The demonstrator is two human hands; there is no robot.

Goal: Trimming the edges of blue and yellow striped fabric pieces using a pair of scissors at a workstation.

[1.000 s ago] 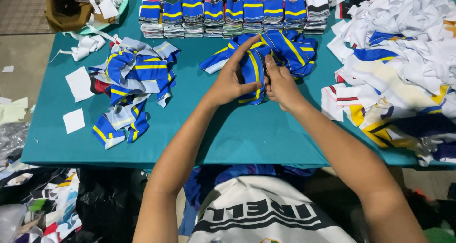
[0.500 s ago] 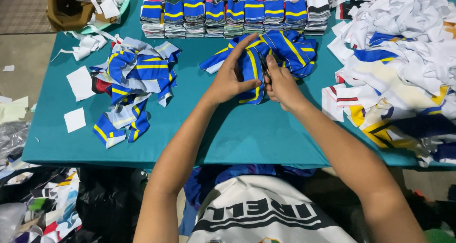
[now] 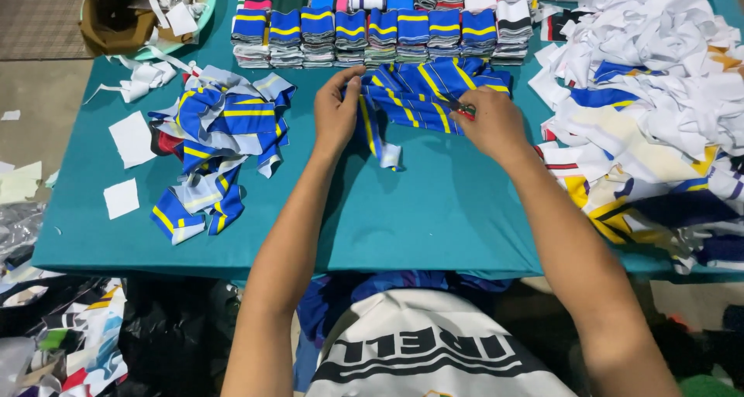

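Blue cloth with yellow stripes (image 3: 422, 94), bunched at the middle of the teal worktop (image 3: 434, 211), just in front of a row of folded striped stacks (image 3: 380, 29). Left hand (image 3: 337, 110) pressed on the cloth's left edge, grip closed on the fabric, thumb up toward the stacks. Right hand (image 3: 492, 122) on the cloth's right edge, grip closed around a small red-handled tool (image 3: 463, 112) whose tip touches the fabric; kind of tool too small to tell. One loose strip of the cloth hanging down toward the person, white at its end. Left of the cloth, well apart, a loose heap of blue, yellow and white scraps (image 3: 217, 145). Further left, white paper squares (image 3: 132, 137) flat on the worktop. Right of the cloth, a large pile of white and mixed pieces (image 3: 651, 94). Beyond the scraps, at the far left corner, a round bin (image 3: 143, 17) with brown and white waste inside.
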